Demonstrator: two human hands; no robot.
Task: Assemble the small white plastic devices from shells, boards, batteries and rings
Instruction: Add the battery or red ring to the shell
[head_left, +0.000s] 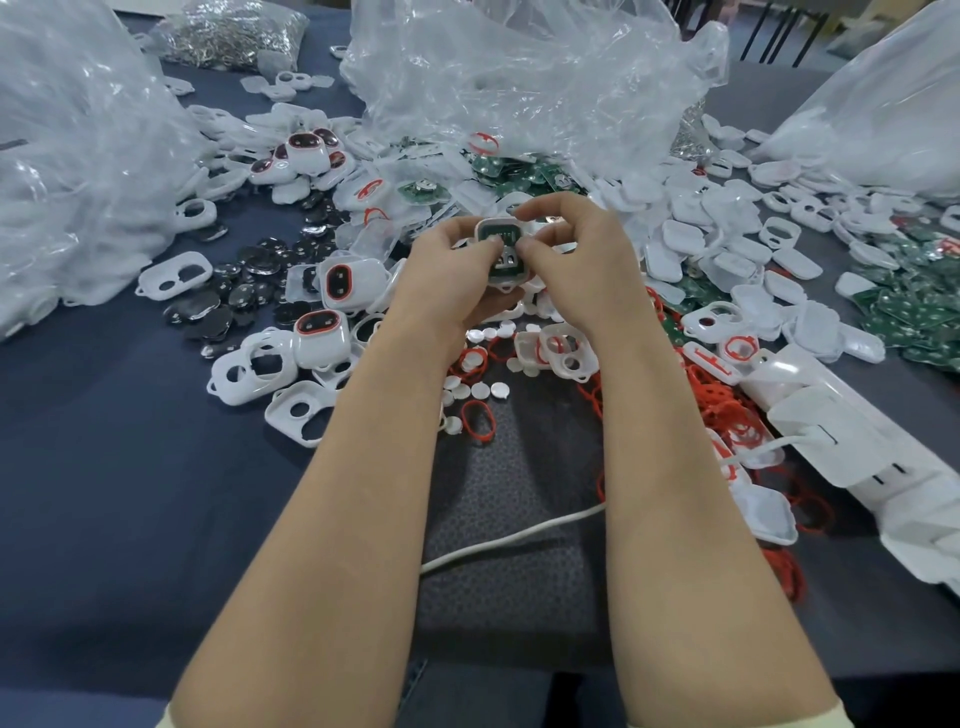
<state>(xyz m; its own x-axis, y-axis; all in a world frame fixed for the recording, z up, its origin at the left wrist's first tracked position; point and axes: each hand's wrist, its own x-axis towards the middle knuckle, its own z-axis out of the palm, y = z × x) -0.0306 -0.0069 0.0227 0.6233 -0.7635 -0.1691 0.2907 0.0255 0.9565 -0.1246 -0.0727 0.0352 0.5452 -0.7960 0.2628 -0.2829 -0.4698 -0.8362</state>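
Left hand (457, 265) and right hand (576, 260) grip the white shell (493, 223) with curled fingers; press the green board (501, 243) down evenly, avoiding tilt.

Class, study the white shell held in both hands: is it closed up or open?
Open. The white shell shows a green board inside, uncovered, while the left hand and right hand pinch its edges.

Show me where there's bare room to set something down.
Near left, bare blue cloth beside white shells. Between the forearms, dark mat crossed by a white cable. Crowded: around the device in left hand and right hand; red rings rightward.
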